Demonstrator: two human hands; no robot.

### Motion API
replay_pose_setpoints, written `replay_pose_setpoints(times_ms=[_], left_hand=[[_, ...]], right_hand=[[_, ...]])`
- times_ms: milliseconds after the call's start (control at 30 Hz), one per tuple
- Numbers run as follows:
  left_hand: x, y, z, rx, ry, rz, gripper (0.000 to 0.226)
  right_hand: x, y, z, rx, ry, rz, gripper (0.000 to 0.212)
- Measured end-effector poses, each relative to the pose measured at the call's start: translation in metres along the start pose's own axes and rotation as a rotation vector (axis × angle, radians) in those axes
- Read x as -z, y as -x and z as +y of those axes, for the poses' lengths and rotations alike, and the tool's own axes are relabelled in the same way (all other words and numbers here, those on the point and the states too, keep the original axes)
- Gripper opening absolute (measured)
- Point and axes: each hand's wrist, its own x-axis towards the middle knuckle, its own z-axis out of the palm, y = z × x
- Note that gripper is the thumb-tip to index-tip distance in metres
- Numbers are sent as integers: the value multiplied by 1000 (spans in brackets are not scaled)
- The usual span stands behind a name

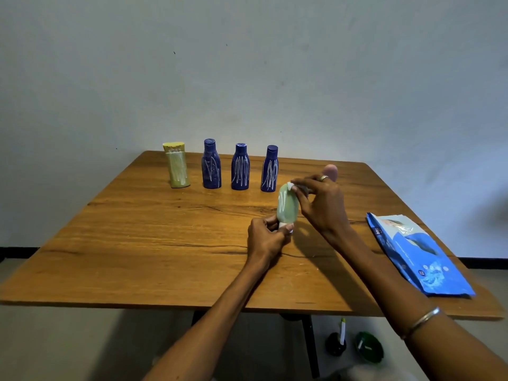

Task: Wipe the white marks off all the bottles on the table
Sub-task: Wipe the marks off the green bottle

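Green bottle (287, 206) held cap-down above the counter (165, 243), mid-wipe.

Light, stiff, probably slick plastic: left hand (268, 239) pinches its white cap end, right hand (320, 200) presses a small wipe (290, 185) against its top; four marked bottles wait behind.

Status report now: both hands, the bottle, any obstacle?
Left hand grips green bottle by cap end. Right hand presses white wipe on it. Nothing in the way.

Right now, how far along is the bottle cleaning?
Nothing looks finished. The left hand holds the pale green bottle, streaks still on it, while the right hand rubs it with a white wipe. The yellow bottle and three blue bottles still carry white marks.
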Motion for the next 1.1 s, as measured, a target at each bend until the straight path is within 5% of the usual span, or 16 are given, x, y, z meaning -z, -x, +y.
replay_pose_setpoints(times_ms=[300, 533, 833, 1100], left_hand=[[2, -6, -8, -8, -94, 10, 35], [1, -1, -2, -9, -50, 48, 36], [1, 1, -1, 24, -198, 134, 16], [0, 9, 6, -49, -221, 164, 22]], right_hand=[[-2, 35, -5, 189, 118, -367, 36], [5, -6, -10, 56, 59, -95, 28], [-4, 24, -31, 176, 189, -385, 35], [-4, -18, -29, 6, 109, -124, 25]])
